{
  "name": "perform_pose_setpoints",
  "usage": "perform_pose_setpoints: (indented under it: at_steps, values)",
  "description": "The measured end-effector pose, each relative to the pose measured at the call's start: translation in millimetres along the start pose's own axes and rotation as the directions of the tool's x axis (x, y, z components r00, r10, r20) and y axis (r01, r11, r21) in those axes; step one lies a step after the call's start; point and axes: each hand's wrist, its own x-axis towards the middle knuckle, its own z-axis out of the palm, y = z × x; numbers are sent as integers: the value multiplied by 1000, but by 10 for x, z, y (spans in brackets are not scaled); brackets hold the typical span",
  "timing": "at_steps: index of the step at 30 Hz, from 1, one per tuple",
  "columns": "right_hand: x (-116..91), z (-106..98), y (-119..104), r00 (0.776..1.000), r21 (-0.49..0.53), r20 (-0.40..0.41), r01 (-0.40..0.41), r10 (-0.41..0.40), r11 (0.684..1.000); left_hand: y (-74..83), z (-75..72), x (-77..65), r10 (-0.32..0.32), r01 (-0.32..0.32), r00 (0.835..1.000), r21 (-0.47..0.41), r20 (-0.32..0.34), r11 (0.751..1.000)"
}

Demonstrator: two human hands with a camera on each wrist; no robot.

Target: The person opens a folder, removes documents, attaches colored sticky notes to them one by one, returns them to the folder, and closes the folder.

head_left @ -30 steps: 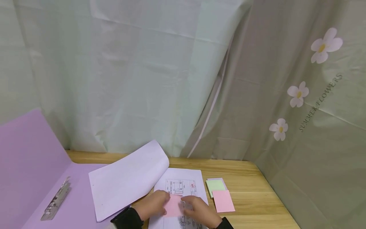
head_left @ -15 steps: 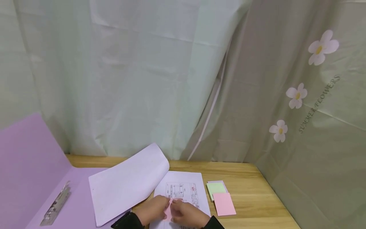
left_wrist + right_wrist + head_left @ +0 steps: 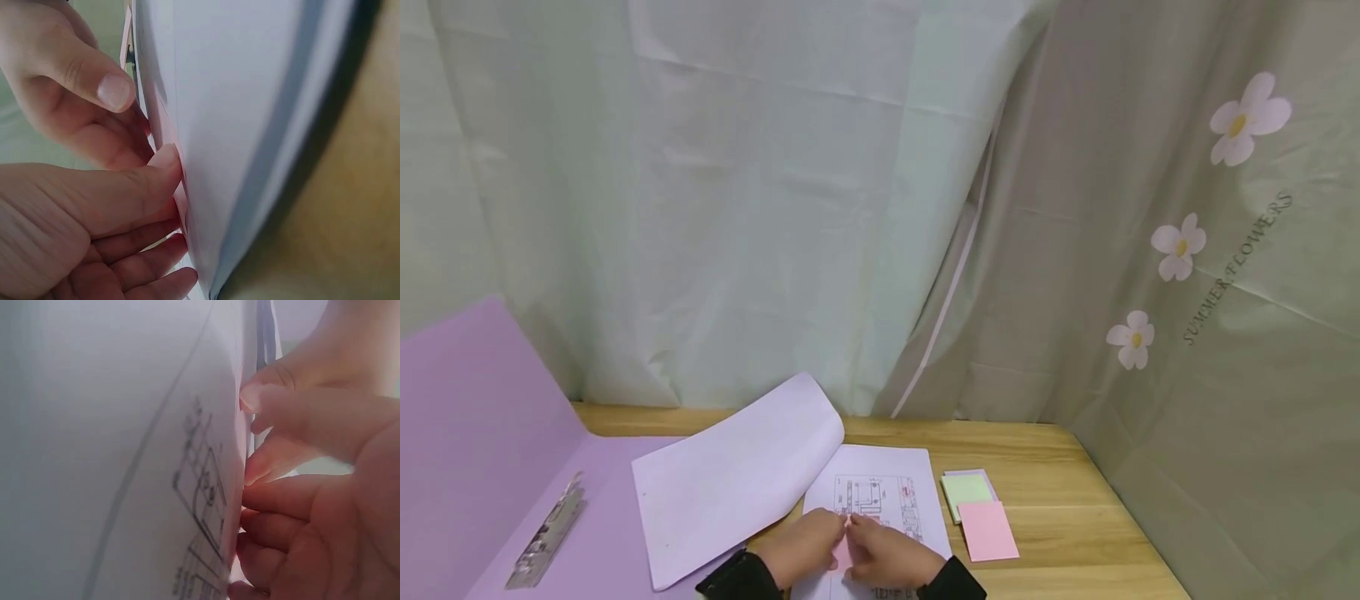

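A pink sticky note (image 3: 841,557) lies on a white sheet printed with a technical drawing (image 3: 887,460), mostly covered by the hands. My left hand (image 3: 807,546) rests on its left part, thumb and fingertips touching it in the left wrist view. My right hand (image 3: 897,555) rests on its right part, the fingertips against the paper in the right wrist view. Both hands' tips nearly meet near the note's upper edge. To the left, a turned-over white sheet (image 3: 730,483) curls up beside the drawing.
An opened purple folder (image 3: 625,500) with a metal clip (image 3: 547,533) lies at the left, its cover standing up. Right of the drawing are a green sticky-note pad (image 3: 966,490) and a pink pad (image 3: 990,533). A curtain (image 3: 737,208) hangs behind the wooden table (image 3: 1060,500).
My right hand has moved left across the pink note toward my left hand, covering more of it. My left hand has stayed nearly in place.
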Motion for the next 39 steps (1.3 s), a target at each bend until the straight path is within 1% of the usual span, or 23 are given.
perform_pose_setpoints:
  at_steps: [3, 5, 10, 13, 15, 17, 20, 25, 27, 30, 32, 34, 36, 37, 39]
  values:
    - [-6, 2, 0, 997, 5, 25, -69, 69, 998, 11, -15, 6, -8, 7, 1000, 30, 17, 1000]
    - [-12, -2, -13, 993, -21, 29, -115, 116, 993, 13, -18, 11, -13, 11, 1000, 38, 28, 999]
    - [-24, -21, -82, 978, -89, 15, -208, 210, 974, 0, -4, 21, -16, 16, 999, 11, 44, 1000]
    - [-26, -25, -112, 968, -86, 12, -247, 249, 965, -13, 0, 25, -26, 26, 998, -6, 63, 1000]
    - [-27, -25, -120, 964, -83, 9, -265, 267, 961, -16, -1, 25, -30, 31, 997, -11, 64, 999]
    - [-32, -25, -122, 960, -82, 4, -279, 280, 957, -11, -8, 22, -46, 48, 996, -19, 72, 999]
    - [-41, -36, -125, 958, -95, -5, -288, 288, 953, 4, -13, 17, -58, 60, 996, -21, 60, 998]
    - [-80, -78, -108, 952, -97, -9, -306, 307, 947, 28, -9, 26, -84, 84, 995, -1, 55, 996]
    - [-102, -89, -82, 948, -89, -7, -317, 317, 944, 37, -10, 31, -112, 111, 992, 15, 59, 994]
    - [-128, -91, -26, 942, -66, 4, -334, 335, 940, 63, -11, 36, -189, 187, 979, 37, 72, 982]
    - [-136, -85, 3, 937, -48, 12, -348, 349, 936, 94, -21, 38, -271, 265, 959, 71, 84, 962]
    - [-134, -75, 26, 933, -33, 20, -359, 360, 933, 124, -23, 40, -329, 319, 940, 109, 85, 941]
    - [-130, -65, 41, 931, -29, 21, -365, 365, 931, 150, -30, 41, -365, 351, 927, 144, 86, 925]
    - [-128, -63, 44, 930, -30, 21, -367, 367, 930, 157, -31, 42, -373, 357, 924, 160, 85, 920]
    - [-130, -57, 53, 932, -27, 19, -361, 361, 932, 151, -21, 46, -365, 350, 927, 155, 82, 924]
